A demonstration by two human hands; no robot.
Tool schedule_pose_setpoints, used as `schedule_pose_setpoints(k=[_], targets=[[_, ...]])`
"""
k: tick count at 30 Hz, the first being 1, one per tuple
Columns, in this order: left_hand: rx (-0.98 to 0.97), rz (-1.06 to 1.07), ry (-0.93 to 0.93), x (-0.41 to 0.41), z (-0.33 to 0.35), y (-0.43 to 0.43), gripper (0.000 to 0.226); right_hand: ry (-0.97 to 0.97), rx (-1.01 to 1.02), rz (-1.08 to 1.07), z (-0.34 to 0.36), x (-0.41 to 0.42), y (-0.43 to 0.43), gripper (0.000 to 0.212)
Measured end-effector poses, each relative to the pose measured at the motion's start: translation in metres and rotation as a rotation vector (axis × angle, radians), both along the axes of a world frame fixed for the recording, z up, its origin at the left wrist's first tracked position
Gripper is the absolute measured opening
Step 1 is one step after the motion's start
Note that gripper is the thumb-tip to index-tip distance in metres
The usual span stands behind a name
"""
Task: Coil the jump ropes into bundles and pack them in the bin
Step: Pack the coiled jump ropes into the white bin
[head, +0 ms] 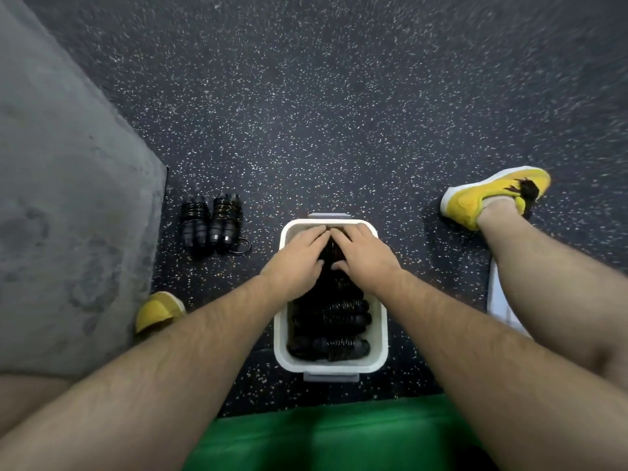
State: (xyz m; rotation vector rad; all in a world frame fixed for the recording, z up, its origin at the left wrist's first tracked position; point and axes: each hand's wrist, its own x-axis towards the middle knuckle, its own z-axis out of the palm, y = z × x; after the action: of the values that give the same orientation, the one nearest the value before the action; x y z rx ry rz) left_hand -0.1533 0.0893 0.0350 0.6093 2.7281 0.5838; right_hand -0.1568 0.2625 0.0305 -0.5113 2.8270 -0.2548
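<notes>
A white bin stands on the floor between my legs. Several black coiled jump rope bundles lie inside it. My left hand and my right hand lie side by side, palms down, over the far half of the bin. Their straight fingers press on a black bundle that is mostly hidden beneath them. Two more coiled black bundles lie on the floor to the left of the bin.
The floor is dark speckled rubber. A grey block fills the left side. My yellow shoes sit at left and right. A white object lies under my right leg. Green fabric is nearest me.
</notes>
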Motion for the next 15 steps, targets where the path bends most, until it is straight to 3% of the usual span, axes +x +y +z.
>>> schedule_pose_setpoints(k=[9,15], targets=[[-0.303,-0.056,0.014,0.01,-0.02,0.01,0.056,-0.031,0.032,-0.023,-0.005,0.009,-0.007,0.059],[-0.392,-0.028,-0.014,0.006,-0.037,0.023,0.062,-0.059,0.041,-0.01,-0.025,0.003,-0.009,0.05]])
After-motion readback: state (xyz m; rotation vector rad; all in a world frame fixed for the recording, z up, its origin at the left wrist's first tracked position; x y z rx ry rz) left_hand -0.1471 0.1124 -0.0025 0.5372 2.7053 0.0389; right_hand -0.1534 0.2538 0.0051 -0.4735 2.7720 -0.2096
